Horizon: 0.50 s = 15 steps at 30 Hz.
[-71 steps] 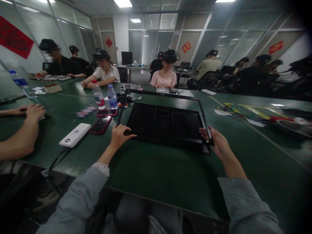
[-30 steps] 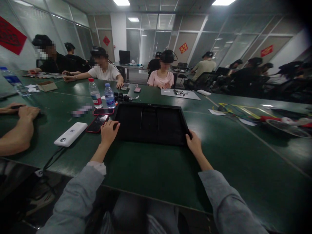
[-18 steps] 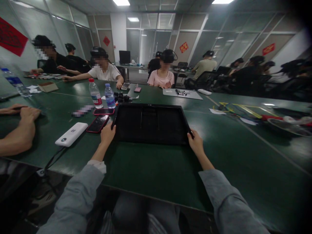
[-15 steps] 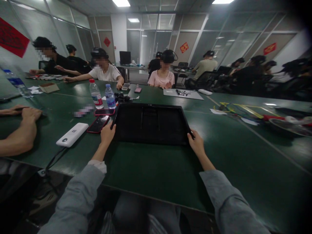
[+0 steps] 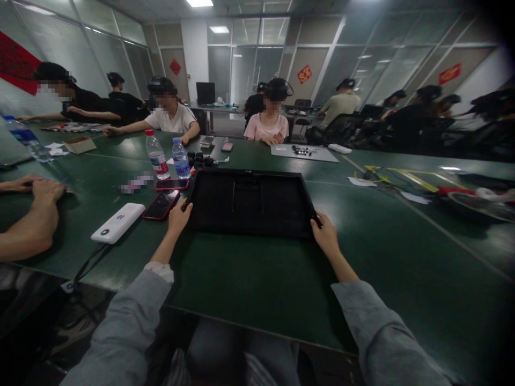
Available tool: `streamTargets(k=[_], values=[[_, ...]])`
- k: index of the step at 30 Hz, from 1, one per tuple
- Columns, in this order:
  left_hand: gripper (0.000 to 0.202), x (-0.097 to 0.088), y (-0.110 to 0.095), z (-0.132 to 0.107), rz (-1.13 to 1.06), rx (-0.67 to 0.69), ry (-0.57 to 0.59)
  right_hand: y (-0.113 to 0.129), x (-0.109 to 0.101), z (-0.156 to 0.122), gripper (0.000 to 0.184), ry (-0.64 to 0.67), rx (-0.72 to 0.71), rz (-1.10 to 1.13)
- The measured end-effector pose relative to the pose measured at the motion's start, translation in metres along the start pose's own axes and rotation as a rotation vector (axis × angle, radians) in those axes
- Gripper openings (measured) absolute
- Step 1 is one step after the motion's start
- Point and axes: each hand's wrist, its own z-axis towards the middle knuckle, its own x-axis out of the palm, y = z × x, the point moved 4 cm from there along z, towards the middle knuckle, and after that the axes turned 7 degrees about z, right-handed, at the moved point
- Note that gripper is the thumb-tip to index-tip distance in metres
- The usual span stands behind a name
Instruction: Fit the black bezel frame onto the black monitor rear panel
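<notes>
Black panel [image 5: 249,202]: It lay flat on the green tabletop [image 5: 249,279], set back from the near edge, with its long side facing you.
Left hand [image 5: 179,214]: You had it closed on the panel's near-left corner, thumb up on the rim.
Right hand [image 5: 325,236]: You had it closed on the near-right corner. Whether your fingers reached under the edge could not be told, as the view there was dark.
Hold, assessed: One hand at each near corner probably shared the load and kept a wide, thin piece square and level.
Panel build: It was a thin matt black rectangle with a raised rim, a recessed middle and two upright ribs. It looked like rigid plastic.
Tabletop: It was smooth and slightly glossy, and it showed ceiling-light glare.
Red-cased phone [image 5: 161,205]: It lay flat just beside the panel's left edge, near your left hand.
White power bank [image 5: 118,222]: This rounded slab sat further left, with a dark cable running off the near edge.
Water bottles [image 5: 156,155]: Two clear plastic bottles stood upright beyond the phone.
Co-worker's hand [image 5: 44,190]: It rested at the tabletop's left edge, well apart from yours.
</notes>
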Motion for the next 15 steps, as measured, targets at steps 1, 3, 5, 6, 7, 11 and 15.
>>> streamTargets(k=[1, 3, 5, 6, 7, 11, 15], values=[[0.048, 0.0004, 0.0010, 0.0008, -0.013, 0.005, 0.000, -0.0001, 0.0004, 0.0000, 0.051, 0.001, -0.006, 0.008], [0.047, 0.0009, 0.0022, 0.0019, -0.034, 0.016, 0.007, -0.0004, 0.0011, -0.0001, 0.050, 0.003, -0.013, 0.026], [0.046, 0.0006, 0.0025, 0.0021, -0.045, 0.026, 0.015, -0.0012, 0.0020, -0.0005, 0.050, 0.015, -0.005, 0.032], [0.046, 0.0003, 0.0025, 0.0020, -0.047, 0.032, 0.017, -0.0017, 0.0025, -0.0008, 0.050, 0.023, 0.002, 0.029], [0.047, -0.0001, 0.0025, 0.0020, -0.047, 0.035, 0.017, -0.0021, 0.0029, -0.0010, 0.050, 0.029, 0.010, 0.025], [0.047, -0.0010, 0.0031, 0.0021, -0.038, 0.042, 0.011, -0.0032, 0.0033, -0.0018, 0.049, 0.023, 0.028, 0.030], [0.048, -0.0016, 0.0047, 0.0012, -0.005, 0.030, 0.005, -0.0037, 0.0027, -0.0017, 0.052, 0.001, 0.029, 0.038]])
